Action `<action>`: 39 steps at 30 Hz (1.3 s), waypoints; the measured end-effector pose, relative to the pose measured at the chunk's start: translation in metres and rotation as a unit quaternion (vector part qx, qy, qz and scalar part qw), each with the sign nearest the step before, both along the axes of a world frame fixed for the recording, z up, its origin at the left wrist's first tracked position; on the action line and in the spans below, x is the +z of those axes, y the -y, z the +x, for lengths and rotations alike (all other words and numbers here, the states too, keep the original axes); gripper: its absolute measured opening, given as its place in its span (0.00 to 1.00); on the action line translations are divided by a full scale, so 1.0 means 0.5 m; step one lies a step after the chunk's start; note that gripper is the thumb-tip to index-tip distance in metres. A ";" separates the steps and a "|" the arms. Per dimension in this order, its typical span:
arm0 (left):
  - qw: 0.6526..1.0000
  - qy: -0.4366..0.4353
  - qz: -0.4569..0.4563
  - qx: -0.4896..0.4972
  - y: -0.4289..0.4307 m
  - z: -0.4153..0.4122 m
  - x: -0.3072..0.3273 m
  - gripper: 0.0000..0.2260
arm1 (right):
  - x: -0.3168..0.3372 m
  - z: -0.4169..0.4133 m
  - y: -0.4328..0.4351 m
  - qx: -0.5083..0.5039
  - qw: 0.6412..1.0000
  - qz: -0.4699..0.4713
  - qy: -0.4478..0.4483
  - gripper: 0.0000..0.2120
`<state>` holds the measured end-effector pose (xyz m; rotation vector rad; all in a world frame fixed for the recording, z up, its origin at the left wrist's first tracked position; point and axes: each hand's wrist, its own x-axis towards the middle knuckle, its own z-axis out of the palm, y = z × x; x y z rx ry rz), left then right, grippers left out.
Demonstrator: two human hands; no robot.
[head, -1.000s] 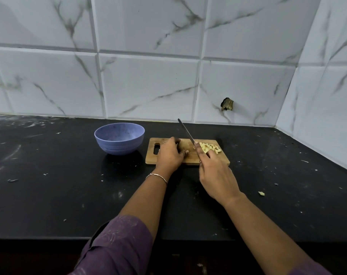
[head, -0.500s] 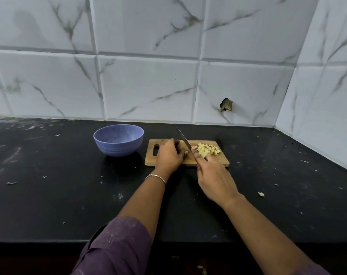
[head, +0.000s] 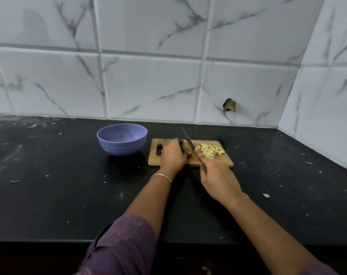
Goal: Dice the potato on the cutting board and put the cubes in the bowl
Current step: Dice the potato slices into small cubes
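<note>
Cutting board [head: 155, 158], back centre of tabletop [head: 69, 185]: diced cubes [head: 209, 152] heaped on its right half. Left hand [head: 173, 156], fingers curled down on remaining potato piece [head: 189, 153], which is almost wholly hidden beneath them. Right hand [head: 218, 176], fingers wrapped round knife [head: 187, 139], handle concealed; blade slants back-left, just right of that piece. Bowl [head: 122, 139] off board's left edge, no cubes visible inside

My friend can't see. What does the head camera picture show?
A person's right hand holds a knife over a wooden cutting board, beside a pile of potato cubes. The left hand steadies a small potato piece; an empty blue bowl sits left of the board.
</note>
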<state>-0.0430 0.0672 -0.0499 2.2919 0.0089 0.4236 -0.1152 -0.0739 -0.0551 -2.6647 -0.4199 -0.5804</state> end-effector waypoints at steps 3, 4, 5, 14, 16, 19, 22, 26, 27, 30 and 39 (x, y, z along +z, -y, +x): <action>1.000 -0.005 -0.003 0.000 0.000 0.003 0.001 0.22 | 0.006 -0.001 -0.002 -0.005 1.000 -0.016 -0.002 0.26; 1.000 -0.007 -0.005 0.000 -0.001 0.004 0.001 0.22 | 0.007 -0.002 -0.003 -0.006 1.000 -0.023 -0.001 0.26; 1.000 -0.008 -0.006 0.000 -0.002 0.006 0.002 0.22 | 0.008 -0.001 -0.004 -0.008 1.000 -0.028 0.000 0.26; 1.000 -0.015 -0.001 0.003 -0.005 0.010 -0.002 0.19 | 0.017 0.014 -0.021 -0.009 0.998 -0.055 0.007 0.26; 1.000 -0.012 -0.002 0.002 -0.005 0.011 -0.002 0.19 | 0.022 0.021 -0.023 -0.008 0.998 -0.056 0.004 0.26; 1.000 -0.010 -0.008 0.005 -0.004 0.015 -0.004 0.19 | 0.021 0.022 -0.023 -0.007 0.999 -0.042 0.001 0.25; 1.000 -0.009 -0.007 0.012 -0.002 0.017 -0.006 0.19 | 0.018 0.013 -0.019 -0.008 0.999 -0.037 -0.003 0.26; 1.000 0.003 -0.016 0.008 -0.001 0.014 -0.009 0.22 | 0.012 -0.005 -0.013 -0.012 0.999 -0.047 -0.014 0.27; 1.000 0.006 -0.017 0.006 -0.002 0.013 -0.009 0.22 | 0.012 -0.006 -0.014 -0.012 0.999 -0.050 -0.012 0.27; 1.000 0.008 -0.012 0.010 -0.004 0.011 -0.009 0.23 | 0.014 -0.005 -0.019 -0.011 0.998 -0.058 -0.010 0.28; 1.000 0.018 -0.011 0.004 -0.012 0.019 -0.015 0.21 | 0.028 0.021 -0.038 -0.011 0.996 -0.089 -0.025 0.30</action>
